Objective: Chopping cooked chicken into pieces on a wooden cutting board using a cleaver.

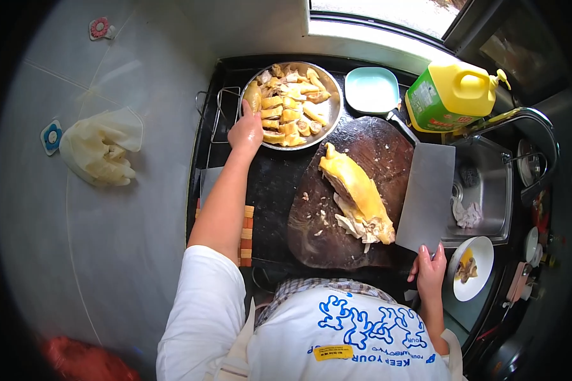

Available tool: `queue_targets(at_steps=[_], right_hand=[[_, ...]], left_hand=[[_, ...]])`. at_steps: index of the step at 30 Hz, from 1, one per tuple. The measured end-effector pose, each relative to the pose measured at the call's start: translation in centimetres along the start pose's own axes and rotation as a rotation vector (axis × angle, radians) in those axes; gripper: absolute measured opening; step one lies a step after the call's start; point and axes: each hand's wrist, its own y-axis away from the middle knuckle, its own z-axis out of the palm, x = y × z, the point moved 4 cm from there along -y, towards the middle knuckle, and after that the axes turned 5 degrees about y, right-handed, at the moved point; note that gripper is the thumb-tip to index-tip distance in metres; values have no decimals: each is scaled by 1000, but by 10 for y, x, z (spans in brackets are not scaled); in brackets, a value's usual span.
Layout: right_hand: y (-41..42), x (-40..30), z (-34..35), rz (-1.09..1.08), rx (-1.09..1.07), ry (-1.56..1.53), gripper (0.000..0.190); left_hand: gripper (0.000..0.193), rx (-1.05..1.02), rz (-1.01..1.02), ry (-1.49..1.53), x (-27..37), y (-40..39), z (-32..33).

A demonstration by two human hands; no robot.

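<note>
At the left rim of a round metal plate (334, 112), my left hand (246, 132) has its fingers on a yellow-skinned chicken piece (252, 95). Chopped chicken (291, 102) fills much of that plate. A larger, uncut portion of cooked chicken (355, 185) lies on the dark wooden chopping board (310, 238), with small scraps around it. A wide-bladed cleaver (426, 190) rests along the board's right side, reaching over the sink edge. The fingertips of my right hand (430, 269) meet the near end of its blade; whether they grip it is unclear.
Behind the board stand a pale blue dish (372, 89) and a yellow-green pump jug (450, 97). To the right, a steel sink (493, 200) holds a crumpled cloth (467, 214), under a curved faucet (529, 112). A white bowl (481, 276) with food sits nearer me.
</note>
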Motion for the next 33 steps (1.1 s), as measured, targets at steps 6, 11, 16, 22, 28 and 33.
queue_targets(at_steps=[6, 11, 16, 22, 28, 33], right_hand=[[6, 0, -1, -21, -22, 3, 18], [8, -4, -8, -24, 8, 30, 19], [8, -8, -17, -29, 39, -4, 17], [11, -1, -24, -23, 33, -40, 20], [23, 5, -36, -15, 35, -50, 21], [27, 12, -48, -30, 57, 19, 23]], left_hand=[[72, 3, 20, -143, -4, 10, -15], [78, 115, 255, -228, 25, 59, -30], [102, -242, 1161, -2, 116, 138, -31], [91, -597, 1410, -277, 172, 160, 10], [84, -615, 1368, -371, 182, 162, 18], [83, -449, 1042, -223, 160, 177, 21]])
